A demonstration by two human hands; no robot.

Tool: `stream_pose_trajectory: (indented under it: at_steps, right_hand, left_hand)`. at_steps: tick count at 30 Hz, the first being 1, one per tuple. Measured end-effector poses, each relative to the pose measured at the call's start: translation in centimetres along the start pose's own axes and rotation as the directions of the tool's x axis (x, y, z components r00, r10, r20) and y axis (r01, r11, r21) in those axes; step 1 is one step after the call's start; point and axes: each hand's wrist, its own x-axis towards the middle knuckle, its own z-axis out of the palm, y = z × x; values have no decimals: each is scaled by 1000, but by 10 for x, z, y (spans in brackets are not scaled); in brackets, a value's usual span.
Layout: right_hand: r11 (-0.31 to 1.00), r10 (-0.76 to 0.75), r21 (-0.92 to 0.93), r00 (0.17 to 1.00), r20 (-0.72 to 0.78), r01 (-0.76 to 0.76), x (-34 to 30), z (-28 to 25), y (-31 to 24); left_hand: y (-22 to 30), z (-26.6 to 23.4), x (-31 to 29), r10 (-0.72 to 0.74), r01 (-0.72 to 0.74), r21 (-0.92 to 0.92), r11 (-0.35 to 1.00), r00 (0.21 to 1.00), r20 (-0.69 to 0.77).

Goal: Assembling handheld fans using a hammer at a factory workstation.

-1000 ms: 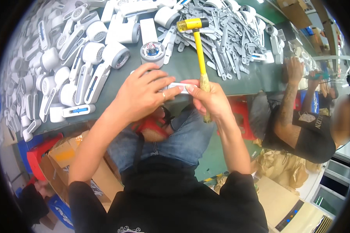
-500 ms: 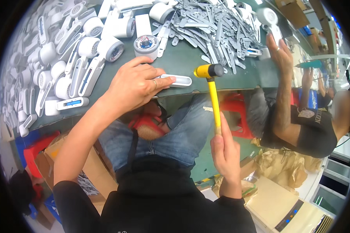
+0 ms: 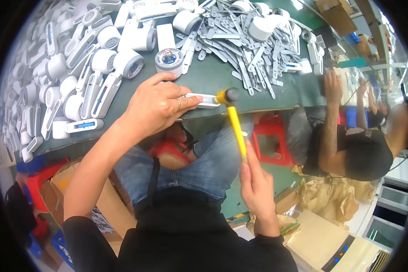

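My left hand [image 3: 156,102] presses and grips a white slotted plastic handle [image 3: 208,100] at the table's near edge. Part of the handle is hidden beneath my fingers. In my right hand [image 3: 257,183] is a yellow hammer [image 3: 235,129], its fingers wrapped round the lower shaft. The hammer's yellow head with a black face is at the right end of the handle; whether they touch I cannot tell. Just beyond my left hand stands a round white fan head [image 3: 169,61] with a grey rim, showing circuitry inside.
White fan bodies [image 3: 106,56] crowd the table's left and back. A heap of grey plastic strips [image 3: 254,54] lies at the back right, with a round white part [image 3: 261,28] on it. A co-worker [image 3: 349,145] sits to the right, near a red stool [image 3: 272,140].
The hammer has swung left, its head now at the handle's right end. The co-worker's raised hand no longer shows the white fan, and a round white part now lies on the grey strips.
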Motion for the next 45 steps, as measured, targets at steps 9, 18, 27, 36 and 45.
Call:
stream_pose_trajectory:
  at_steps: [9,18,27,36,45]
  right_hand:
    - [979,99,178,995,15,-100,0,-7,14]
    - [853,162,512,984,-74,-102,-13,1,32]
    - [911,115,393,992,51,-126,0,9,-6]
    - [996,-40,72,987,-159,52,10,27,-33]
    - [994,38,-99,999,18,-36,25,38,-34]
  left_hand:
    - [15,-10,2,-58,47,55,997,970,236]
    - [9,-10,36,338,-375,121,919,908,249]
    - [8,-1,-33,-267,268,1,963,959,-96]
    - [3,14,-35,-250,235,-95,967,946,-204]
    - [3,14,-37,-276,250,-140,958,936,-218]
